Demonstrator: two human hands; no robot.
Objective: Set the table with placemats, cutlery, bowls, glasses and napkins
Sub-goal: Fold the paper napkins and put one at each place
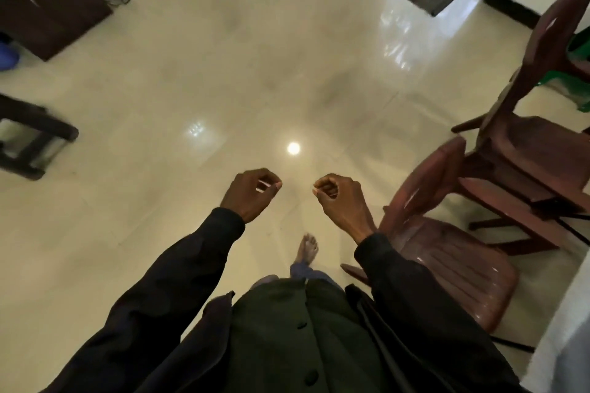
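Head view: held left hand (250, 193) and right hand (340, 201) curled closed, empty, above glossy cream tiled floor (191, 73).

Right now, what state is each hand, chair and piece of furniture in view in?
Left hand: fingers curled, holding nothing.
Right hand: fingers curled, holding nothing.
Near brown chair: upright on the floor.
Far brown chair: upright, behind the near one.
Dark cabinet: blurred; cannot tell whether its door is shut.
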